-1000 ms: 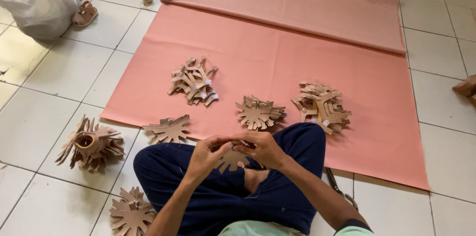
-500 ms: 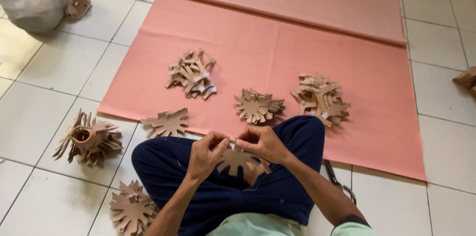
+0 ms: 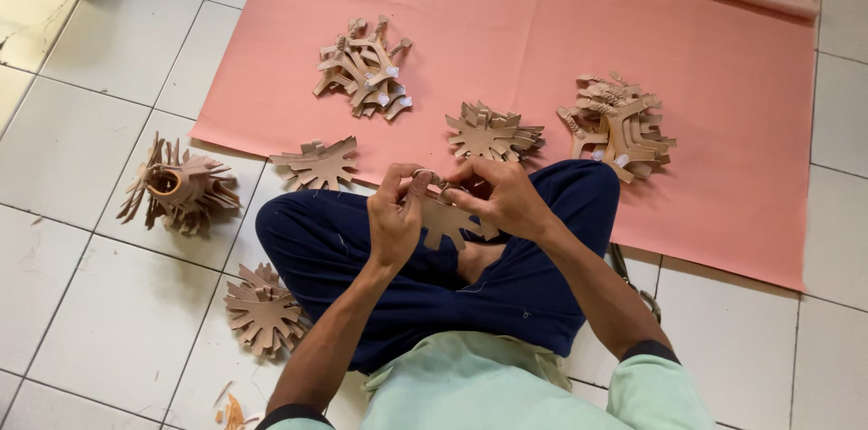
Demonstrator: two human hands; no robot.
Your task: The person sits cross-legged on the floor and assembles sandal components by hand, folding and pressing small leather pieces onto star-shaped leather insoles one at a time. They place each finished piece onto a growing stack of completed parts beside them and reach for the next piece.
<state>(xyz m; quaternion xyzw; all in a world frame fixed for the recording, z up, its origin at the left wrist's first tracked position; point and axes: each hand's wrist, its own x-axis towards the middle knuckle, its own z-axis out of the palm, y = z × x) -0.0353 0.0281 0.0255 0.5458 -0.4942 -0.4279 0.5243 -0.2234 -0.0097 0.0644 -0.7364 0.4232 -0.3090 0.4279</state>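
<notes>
While the person sits cross-legged on the tiled floor (image 3: 81,150), both hands meet over the lap and pinch one tan, star-shaped leather cutout (image 3: 449,217). The left hand (image 3: 393,217) grips its upper left tab with curled fingers, and the right hand (image 3: 504,198) closes on the top edge from the other side. A pink cloth (image 3: 579,41) spreads from 12 to 2 o'clock, carrying three piles of similar pieces: one at 11 o'clock (image 3: 363,68), one just beyond the hands at 12 o'clock (image 3: 494,132), one at 1 o'clock (image 3: 618,124). A flat cutout (image 3: 316,164) lies at the cloth's edge, a bunched cluster (image 3: 177,186) at 9 o'clock, another stack (image 3: 263,308) at 7 o'clock beside the knee.
</notes>
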